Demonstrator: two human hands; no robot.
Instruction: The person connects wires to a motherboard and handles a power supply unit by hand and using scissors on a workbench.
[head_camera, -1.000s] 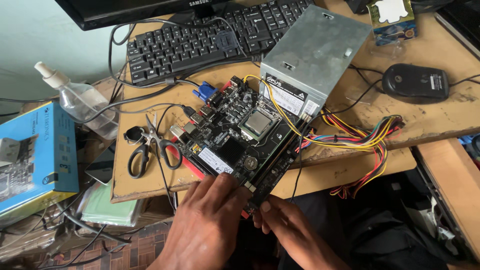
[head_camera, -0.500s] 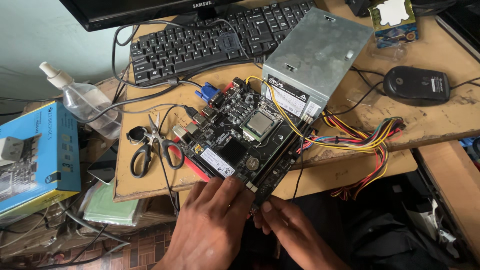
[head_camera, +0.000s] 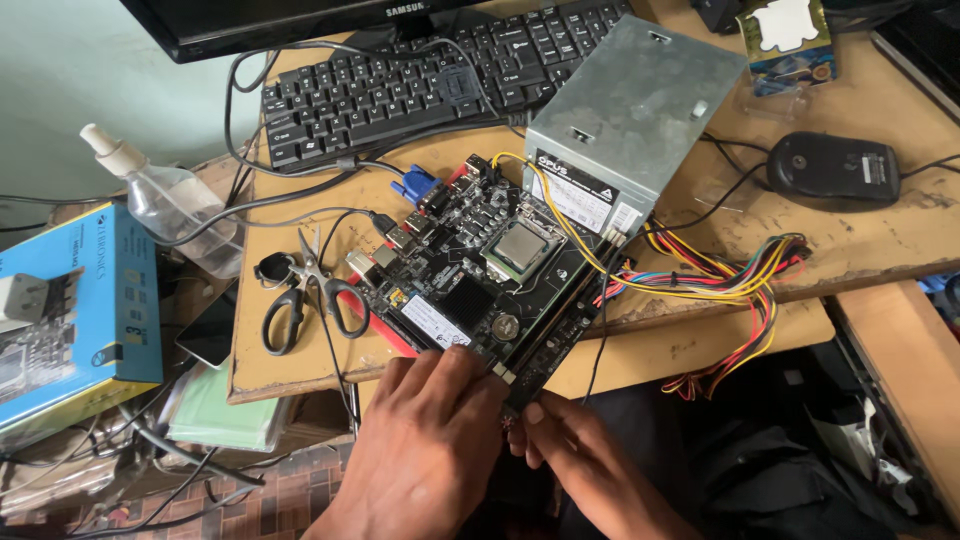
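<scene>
Motherboard: black board (head_camera: 480, 285) lying flat on the wooden worktop (head_camera: 300, 360), turned at an angle, its near corner hanging over the worktop's front edge.
Processor: square silver chip (head_camera: 520, 250) seated near the middle of the motherboard, uncovered.
Left hand: left hand (head_camera: 425, 450) laid palm down at the motherboard's near corner, fingers (head_camera: 450, 370) spread and pressing on the board's edge; not clenched, nothing enclosed in it.
Right hand: right hand (head_camera: 585, 460) just beside the left hand, under the motherboard's overhanging corner; fingertips (head_camera: 535, 412) pinch the board's lower edge by the long black slots.
Power supply: grey metal box (head_camera: 635, 110) behind the motherboard, touching its far corner.
Wire bundle: yellow, red and black leads (head_camera: 720, 285) running out of the power supply, past the motherboard's right side and over the worktop edge; one yellow strand crosses the board.
Blue plug: blue connector (head_camera: 412, 185) at the motherboard's far-left edge, on a grey cable.
Scissors: black-handled pair (head_camera: 305, 295) just left of the motherboard, flat on the worktop.
Keyboard: black keyboard (head_camera: 420, 75) beyond the motherboard, under a monitor's edge.
Mouse: black mouse (head_camera: 835, 165) well right of the motherboard, past the power supply.
Spray bottle: clear bottle (head_camera: 165, 200) far left of the motherboard, off the worktop edge.
Blue box: blue carton (head_camera: 75, 310) left of the motherboard, beyond the scissors, lower down.
</scene>
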